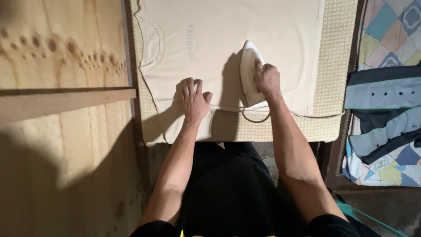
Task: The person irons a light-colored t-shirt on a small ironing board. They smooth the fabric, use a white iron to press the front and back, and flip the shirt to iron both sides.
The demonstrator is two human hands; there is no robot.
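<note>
On a woven, straw-coloured mat (337, 52) with a fine grid texture, a cream T-shirt (228, 35) is spread flat and smooth, its curved neckline turned toward the wooden panel (61, 145) on the left. A white, teardrop-shaped iron (249, 66) is set on the shirt's lower right part, and its handle is clamped in the closed right hand (266, 80). A thin pale cord (256, 119) is looped below the iron across the mat. The left hand (194, 100) is pressed palm-down on the fabric near the hem, fingers spread and holding nothing. Folded grey-and-navy garments (381, 114) are stacked on a patchwork cloth (390, 30) at the right.
</note>
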